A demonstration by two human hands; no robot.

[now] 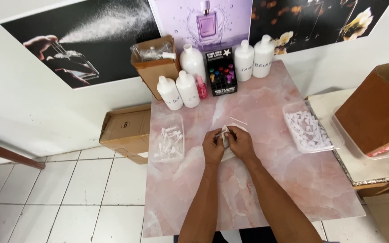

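Note:
My left hand [213, 146] and my right hand [241, 142] meet over the middle of the pink marble table [275, 180]. Together they pinch a small white object [224, 132], partly hidden by the fingers; what it is cannot be told. Under the hands lies a white sheet or bag [228, 154]. A thin white stick [238, 120] lies just beyond the hands. A clear tray of small spray vials [168, 141] sits to the left, a clear tray of white caps [309, 129] to the right.
Several white bottles [187, 89] stand along the table's far edge beside a small pink bottle [201, 87], a black box of coloured vials [221, 72] and an open carton [156, 67]. A brown box [377, 110] sits at right, another carton [124, 130] on the tiled floor at left.

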